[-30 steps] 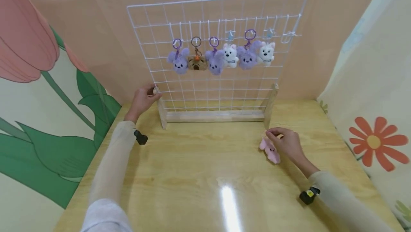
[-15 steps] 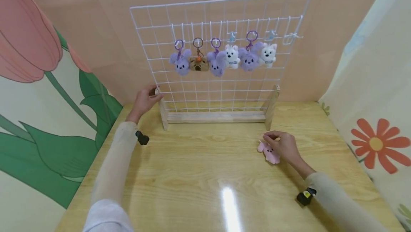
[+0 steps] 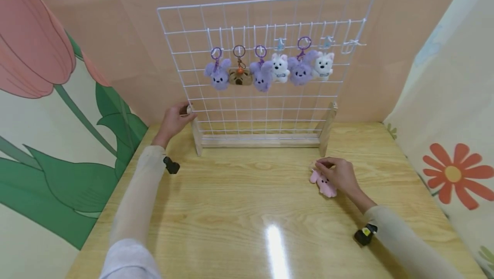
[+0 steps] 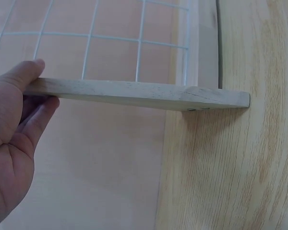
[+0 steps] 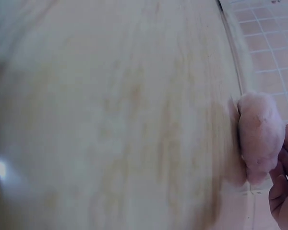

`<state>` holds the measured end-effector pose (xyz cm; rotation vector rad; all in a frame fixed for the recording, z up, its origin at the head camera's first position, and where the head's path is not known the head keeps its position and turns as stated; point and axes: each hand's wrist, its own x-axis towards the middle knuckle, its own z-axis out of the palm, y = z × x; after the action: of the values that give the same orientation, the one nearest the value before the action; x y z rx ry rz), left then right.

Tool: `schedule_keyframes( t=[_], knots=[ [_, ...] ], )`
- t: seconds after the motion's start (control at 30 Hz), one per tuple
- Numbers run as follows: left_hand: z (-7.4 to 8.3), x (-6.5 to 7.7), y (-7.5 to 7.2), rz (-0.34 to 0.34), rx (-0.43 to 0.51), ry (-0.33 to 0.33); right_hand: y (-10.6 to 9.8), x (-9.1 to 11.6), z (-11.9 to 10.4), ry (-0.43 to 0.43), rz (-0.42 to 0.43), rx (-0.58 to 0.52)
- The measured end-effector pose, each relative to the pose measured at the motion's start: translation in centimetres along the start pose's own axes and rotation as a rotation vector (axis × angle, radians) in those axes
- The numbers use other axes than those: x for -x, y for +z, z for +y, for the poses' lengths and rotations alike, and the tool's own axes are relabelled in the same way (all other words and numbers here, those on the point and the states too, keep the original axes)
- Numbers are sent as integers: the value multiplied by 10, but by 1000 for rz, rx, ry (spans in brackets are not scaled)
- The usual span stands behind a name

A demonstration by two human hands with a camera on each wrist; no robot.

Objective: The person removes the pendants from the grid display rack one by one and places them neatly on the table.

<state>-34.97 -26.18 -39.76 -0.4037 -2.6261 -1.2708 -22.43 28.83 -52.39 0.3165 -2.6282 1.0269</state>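
Note:
A white wire grid rack (image 3: 266,103) stands on wooden feet near the back of the table. My left hand (image 3: 174,121) grips the top of its left wooden upright (image 4: 134,91), thumb on one side and fingers on the other. At the front right of the rack, my right hand (image 3: 341,175) pinches the top of a pink plush keychain (image 3: 325,186) between thumb and fingers. In the right wrist view the pink plush (image 5: 261,132) is at the table surface, its ring hidden by my fingers (image 5: 280,194).
Several plush keychains hang in a row on the rack's hooks: purple ones (image 3: 220,78), a brown one (image 3: 241,78) and white dogs (image 3: 280,68). A bare white hook (image 3: 350,46) is at the right end. Flower-patterned cloth (image 3: 451,174) borders the table (image 3: 231,210).
My right hand has shifted slightly down and left, and the pink plush has turned its face more toward me. My left hand keeps its grip on the upright. The head view has moved a little.

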Motion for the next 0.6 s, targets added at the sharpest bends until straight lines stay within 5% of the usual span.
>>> schedule_keyframes(
  t=[0.33,0.6],
  knots=[
    [3,1,-1,-10,-3,-2,-17,-4,-12,20,27,28],
    [2,1,0,-9,1,-14,-44,-19,-31,-100,111,60]
  ],
)
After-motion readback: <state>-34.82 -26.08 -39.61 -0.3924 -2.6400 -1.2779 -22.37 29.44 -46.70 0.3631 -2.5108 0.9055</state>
